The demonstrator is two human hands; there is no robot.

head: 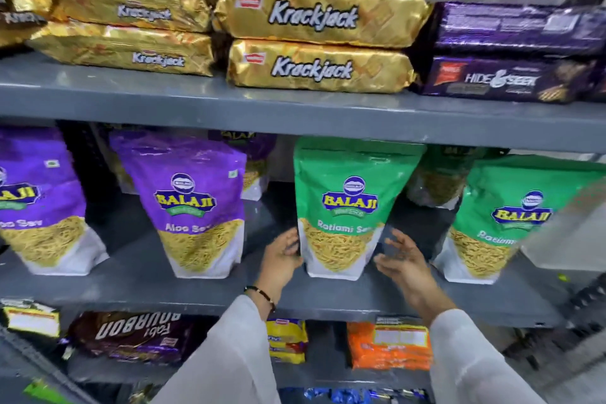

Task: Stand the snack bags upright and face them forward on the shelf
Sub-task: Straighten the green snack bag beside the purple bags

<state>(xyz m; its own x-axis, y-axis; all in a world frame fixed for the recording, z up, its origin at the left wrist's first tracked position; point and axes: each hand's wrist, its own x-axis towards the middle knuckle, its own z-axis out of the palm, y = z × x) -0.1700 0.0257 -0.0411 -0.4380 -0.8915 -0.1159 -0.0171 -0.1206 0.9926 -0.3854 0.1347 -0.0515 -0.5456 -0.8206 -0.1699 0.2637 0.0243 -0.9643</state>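
A green Balaji Ratlami Sev bag (344, 203) stands upright, label forward, on the grey middle shelf (141, 275). My left hand (282, 259) touches its lower left edge with fingers spread. Just right of the bag, my right hand (401, 261) hovers, open, a small gap away. A second green bag (501, 220) stands at the right. Two purple Aloo Sev bags (193, 207) (36, 203) stand to the left, facing forward. More bags sit behind them in shadow.
The upper shelf (295, 108) carries stacked gold Krackjack packs (318, 65) and purple Hide & Seek boxes (505, 79). Below lie a brown Bourbon pack (131, 334), yellow packs (285, 338) and an orange pack (390, 344). White sleeves cover both forearms.
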